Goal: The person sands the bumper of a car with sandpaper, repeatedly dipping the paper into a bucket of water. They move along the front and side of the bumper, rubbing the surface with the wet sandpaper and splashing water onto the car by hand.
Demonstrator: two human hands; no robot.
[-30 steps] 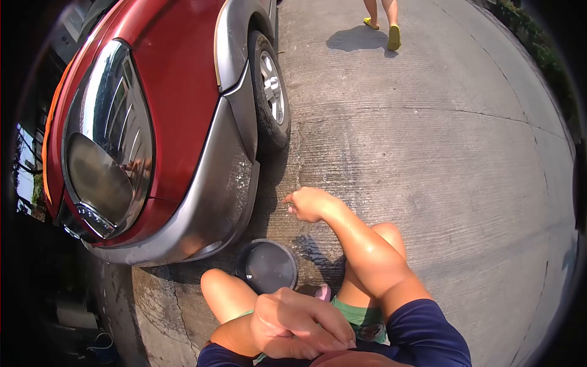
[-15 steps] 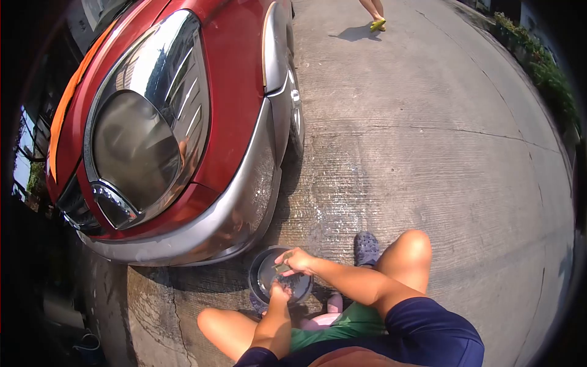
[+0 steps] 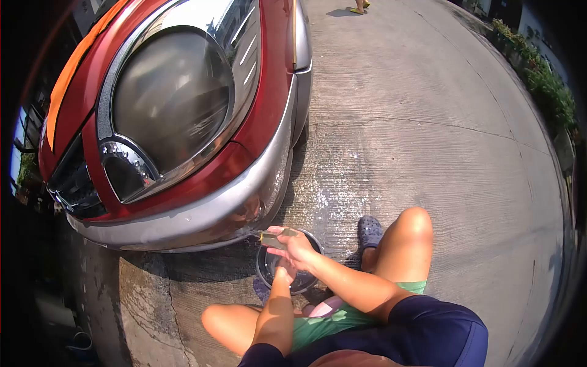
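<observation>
My right hand [image 3: 298,249] is closed on a small grey-green rectangular pad [image 3: 271,240] with a yellowish edge, whose exact kind I cannot make out. It is over the far side of a dark round bucket [image 3: 313,238], close to the car's silver bumper [image 3: 202,223]. Droplets show at the pad's left end. Below it, my left hand [image 3: 286,270] is over the bucket, near the right wrist. Its fingers are partly hidden. Above the bumper is the car's large, hazy headlight [image 3: 174,98].
The red car [image 3: 269,101] fills the left side. Wet ribbed concrete [image 3: 333,189] lies beyond the bucket. My shoe [image 3: 369,231] and bent knees flank the bucket. A person's feet in yellow-green sandals [image 3: 357,10] are far up the road. Plants [image 3: 538,79] line the right edge.
My right hand has lifted the pad up and left, from over the bucket toward the bumper. The view has shifted nearer the headlight. The other person has moved farther off.
</observation>
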